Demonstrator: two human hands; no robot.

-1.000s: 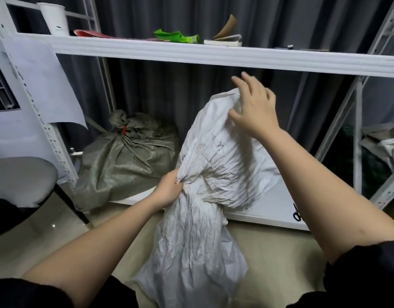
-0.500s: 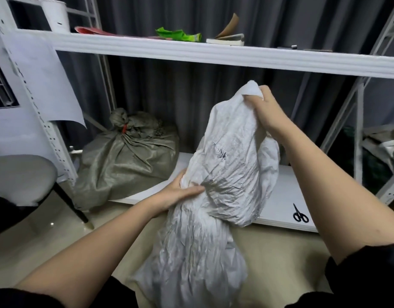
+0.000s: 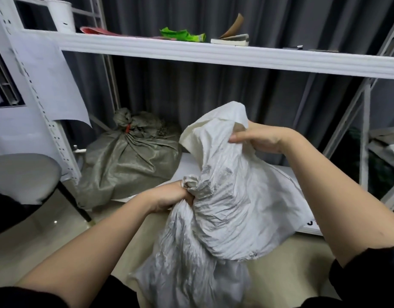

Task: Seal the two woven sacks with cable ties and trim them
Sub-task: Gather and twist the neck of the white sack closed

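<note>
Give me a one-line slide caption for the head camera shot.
Left hand grips the white sack at its gathered neck while right hand holds its open top; tied grey sack sits behind.

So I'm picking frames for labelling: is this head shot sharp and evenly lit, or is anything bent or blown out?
Head view: wide-angle lens bows the white shelf and leans the uprights; light soft and dim, no glare; white sack slightly soft and blurred; grey-green sack sits in shade under the shelf.

White sack [image 3: 225, 210] hides scissors; sack bottom cut off by frame.
</note>
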